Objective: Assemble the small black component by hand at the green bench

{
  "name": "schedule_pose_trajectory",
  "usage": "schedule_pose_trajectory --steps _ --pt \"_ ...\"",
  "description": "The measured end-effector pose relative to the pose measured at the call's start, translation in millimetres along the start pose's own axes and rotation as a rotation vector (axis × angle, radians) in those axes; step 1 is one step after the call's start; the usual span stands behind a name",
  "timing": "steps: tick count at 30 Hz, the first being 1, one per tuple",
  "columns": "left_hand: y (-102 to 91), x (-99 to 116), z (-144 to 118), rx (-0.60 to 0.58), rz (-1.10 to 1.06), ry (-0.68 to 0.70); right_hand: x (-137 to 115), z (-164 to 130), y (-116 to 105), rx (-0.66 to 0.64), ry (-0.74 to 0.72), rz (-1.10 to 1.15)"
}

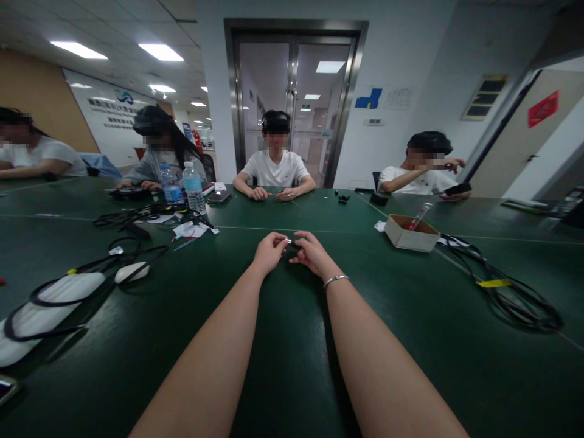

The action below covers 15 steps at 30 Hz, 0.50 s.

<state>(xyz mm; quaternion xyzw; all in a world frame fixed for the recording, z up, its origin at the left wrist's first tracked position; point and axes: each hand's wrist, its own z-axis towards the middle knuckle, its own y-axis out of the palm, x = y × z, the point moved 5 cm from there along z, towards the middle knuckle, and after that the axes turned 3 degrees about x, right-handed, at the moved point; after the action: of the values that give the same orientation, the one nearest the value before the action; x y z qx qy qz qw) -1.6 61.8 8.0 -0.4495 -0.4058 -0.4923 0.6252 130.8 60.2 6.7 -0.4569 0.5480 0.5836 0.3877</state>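
Observation:
Above the green table (292, 292), my two hands meet around a small slim thing with a bright metal end and a dark body (294, 244); it may be a USB stick, but it is too small to be sure. My left hand (269, 250) is closed, its thumb and forefinger pinching the shiny end. On the dark end, my right hand (314, 253) is closed with thumb and fingertips, its lower fingers loosely curled. A silver bracelet (336, 280) circles my right wrist. Fingers partly hide the small thing.
To the left lie black cables (132, 255), a white mouse-shaped thing (132, 272), paper scraps (191, 230) and water bottles (194, 188). An open box (410, 234) and coiled cable (515, 298) lie right. Several people sit around, one person (274, 167) directly opposite.

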Motion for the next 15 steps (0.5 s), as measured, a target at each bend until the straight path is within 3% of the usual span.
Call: schedule_pose_trajectory --steps 15 --pt "-0.3 -0.2 0.0 -0.002 0.005 -0.009 -1.5 -2.3 1.7 -0.019 0.037 0.02"
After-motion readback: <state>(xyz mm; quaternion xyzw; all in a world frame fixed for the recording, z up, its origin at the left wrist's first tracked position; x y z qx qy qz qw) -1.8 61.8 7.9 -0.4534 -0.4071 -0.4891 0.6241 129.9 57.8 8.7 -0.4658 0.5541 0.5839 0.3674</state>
